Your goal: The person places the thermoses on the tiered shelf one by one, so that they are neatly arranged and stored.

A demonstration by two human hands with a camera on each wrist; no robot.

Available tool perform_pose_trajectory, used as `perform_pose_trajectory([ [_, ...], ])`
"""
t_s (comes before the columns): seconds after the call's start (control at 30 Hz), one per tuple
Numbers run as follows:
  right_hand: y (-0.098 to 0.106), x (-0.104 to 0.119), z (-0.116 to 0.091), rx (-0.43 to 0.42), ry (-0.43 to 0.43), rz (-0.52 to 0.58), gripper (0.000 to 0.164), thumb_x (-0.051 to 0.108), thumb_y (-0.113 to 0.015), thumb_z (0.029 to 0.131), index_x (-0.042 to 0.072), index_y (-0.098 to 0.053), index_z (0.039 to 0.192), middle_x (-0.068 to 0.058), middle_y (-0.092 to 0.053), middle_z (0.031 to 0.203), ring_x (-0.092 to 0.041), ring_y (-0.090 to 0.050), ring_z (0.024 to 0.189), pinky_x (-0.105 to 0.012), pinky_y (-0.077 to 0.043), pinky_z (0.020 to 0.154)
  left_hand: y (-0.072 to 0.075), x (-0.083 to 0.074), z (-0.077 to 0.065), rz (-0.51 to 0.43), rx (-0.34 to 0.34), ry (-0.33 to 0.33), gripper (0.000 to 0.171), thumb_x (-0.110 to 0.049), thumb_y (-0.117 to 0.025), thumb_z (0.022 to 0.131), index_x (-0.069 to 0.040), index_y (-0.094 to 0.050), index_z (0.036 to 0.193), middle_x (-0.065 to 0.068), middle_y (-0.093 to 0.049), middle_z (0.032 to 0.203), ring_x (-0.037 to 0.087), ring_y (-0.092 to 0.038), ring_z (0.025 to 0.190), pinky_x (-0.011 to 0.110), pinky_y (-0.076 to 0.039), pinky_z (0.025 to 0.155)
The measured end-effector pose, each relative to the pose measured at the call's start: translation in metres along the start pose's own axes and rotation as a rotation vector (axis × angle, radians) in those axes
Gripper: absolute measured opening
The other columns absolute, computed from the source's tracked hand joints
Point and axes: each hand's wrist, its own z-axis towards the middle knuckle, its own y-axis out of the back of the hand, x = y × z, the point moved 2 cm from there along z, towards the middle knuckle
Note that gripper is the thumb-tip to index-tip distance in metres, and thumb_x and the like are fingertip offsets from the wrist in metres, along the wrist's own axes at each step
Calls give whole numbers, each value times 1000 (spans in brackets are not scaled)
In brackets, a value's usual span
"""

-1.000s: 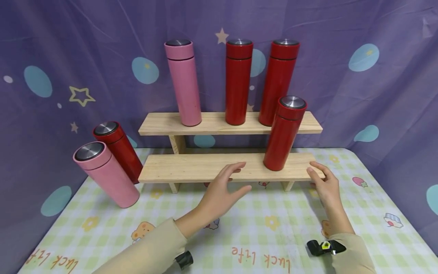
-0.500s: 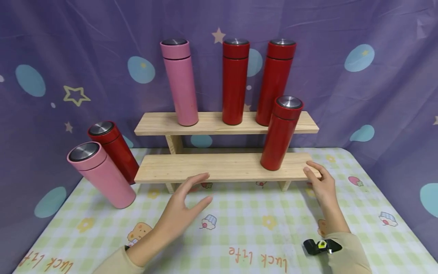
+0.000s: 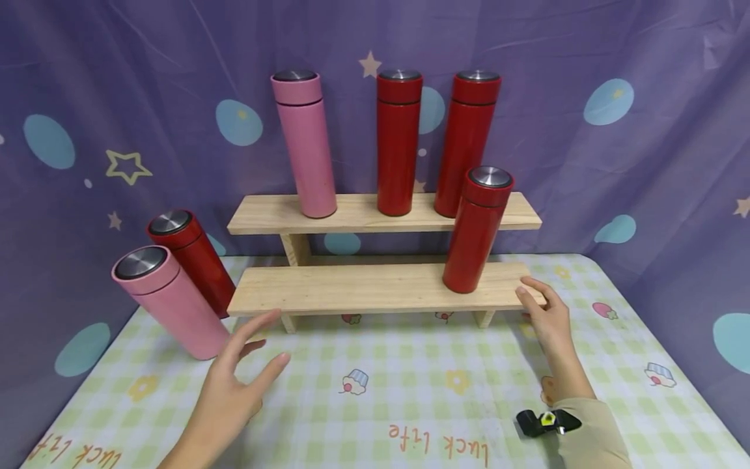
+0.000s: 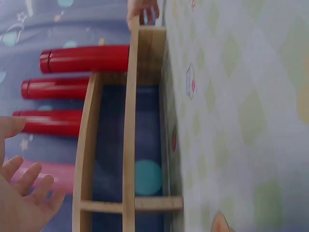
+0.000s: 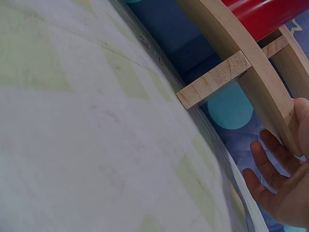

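My left hand (image 3: 225,391) is over the front left of the table, fingers apart and holding nothing. Nearest to it stands a pink thermos bottle (image 3: 176,303), just beyond the fingers, with a red thermos bottle (image 3: 199,260) behind. At the right end of the two-tier wooden shelf (image 3: 351,290), my right hand (image 3: 551,326) grips the lower board; in the right wrist view the other fingers (image 5: 265,162) hang loosely below it. One red thermos bottle (image 3: 477,234) stands on the lower board. The upper board carries a pink bottle (image 3: 307,153) and two red ones (image 3: 400,146).
A green-and-white checked cloth (image 3: 410,384) covers the table. Behind the shelf hangs a purple curtain (image 3: 176,78) with stars and blue ovals. A black wrist strap (image 3: 547,420) is on the right sleeve.
My left hand has moved left and nearer, from in front of the lower board's middle toward the pink bottle at left. The right hand stays on the shelf end. The view shifts slightly.
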Motion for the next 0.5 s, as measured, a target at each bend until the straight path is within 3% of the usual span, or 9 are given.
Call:
perform_pose_trajectory([
  [0.13, 0, 1, 1, 5, 12, -3, 58, 48, -64, 93, 18, -54, 142, -12, -42, 149, -6, -51, 95, -19, -52, 78, 15, 5, -7, 0, -81, 47, 60, -5, -69, 93, -22, -47, 146, 0, -51, 142, -4, -59, 99, 16, -49, 80],
  [0.2, 0, 1, 1, 5, 17, -7, 58, 48, -64, 93, 18, -54, 142, -12, -43, 148, -6, -52, 94, -19, -52, 78, 21, 10, -9, 35, -147, 41, 60, -1, -70, 91, -18, -49, 144, 1, -54, 140, 0, -47, 125, 13, -38, 95],
  [0.5, -1, -2, 0, -10, 10, -1, 58, 47, -64, 93, 17, -55, 141, -12, -48, 141, -3, -53, 92, -19, -51, 78, 48, 31, -16, 99, -314, 153, 57, -2, -70, 91, -13, -51, 144, -6, -56, 136, -1, -50, 118, 10, -38, 92],
])
